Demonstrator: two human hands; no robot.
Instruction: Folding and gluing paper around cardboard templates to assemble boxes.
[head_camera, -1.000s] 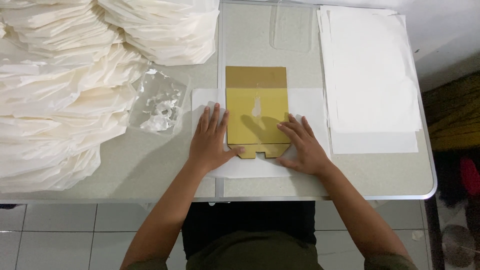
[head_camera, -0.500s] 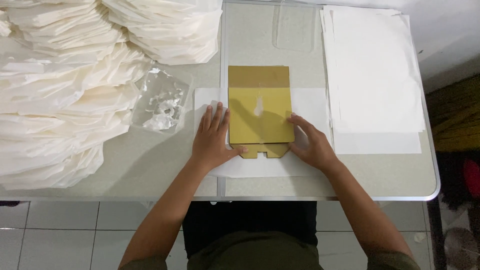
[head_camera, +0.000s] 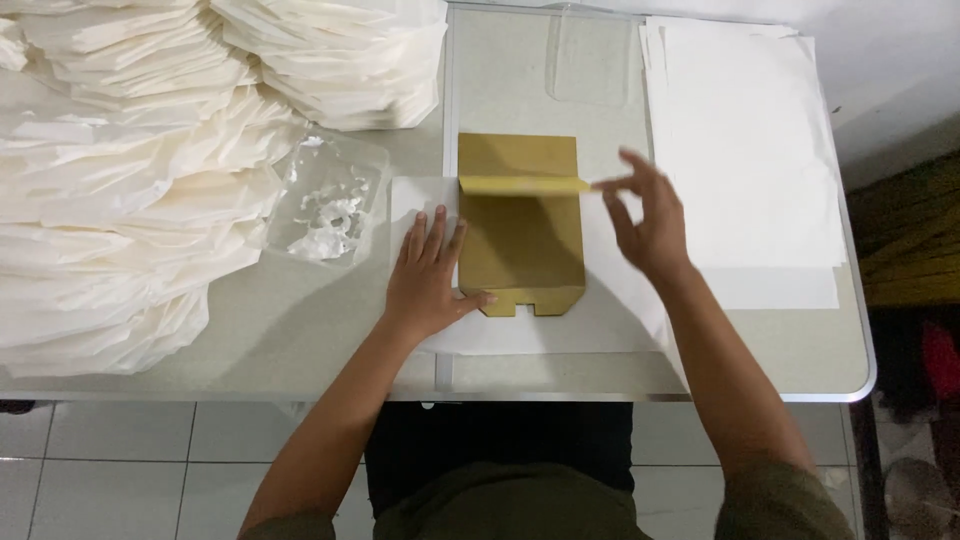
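Left hand (head_camera: 428, 280) flat on white sheet (head_camera: 420, 200) | right hand (head_camera: 645, 215) lifting brown template (head_camera: 520, 240)

The scene is being lit brightly and evenly from above. The white paper stacks (head_camera: 150, 180) at the left are being washed out, with fold detail partly lost. Soft shadows are being cast toward the near edge of the table (head_camera: 300, 340) under both forearms. The right hand (head_camera: 650, 225) is being slightly smeared by motion blur. Mild glare is being reflected off the clear plastic bag (head_camera: 325, 200). The floor at the right edge is being left dim.
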